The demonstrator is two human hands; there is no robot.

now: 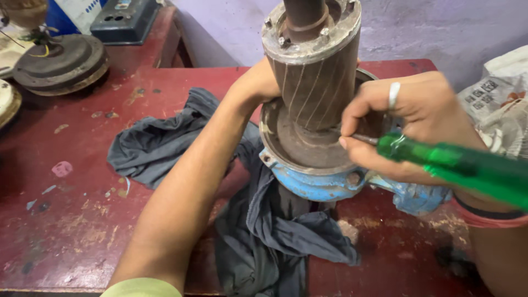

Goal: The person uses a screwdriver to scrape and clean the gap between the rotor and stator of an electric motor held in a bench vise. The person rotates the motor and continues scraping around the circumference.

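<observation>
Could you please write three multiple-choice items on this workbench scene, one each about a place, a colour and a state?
1. Where does the grey cloth lie?
A. On the red table, partly under the blue housing
B. Hung on the wall
C. Folded on the floor

2. What colour is the screwdriver handle?
A. Yellow
B. Green
C. Black

3. How does the rotor stand?
A. Flat on its side
B. Upside down in a bucket
C. Upright in the housing

Answers: 1 A, the cloth spreads over the tabletop beneath the housing. 2 B, the right hand grips a clear green handle. 3 C, the shaft points up while the left hand reaches behind it.
</observation>
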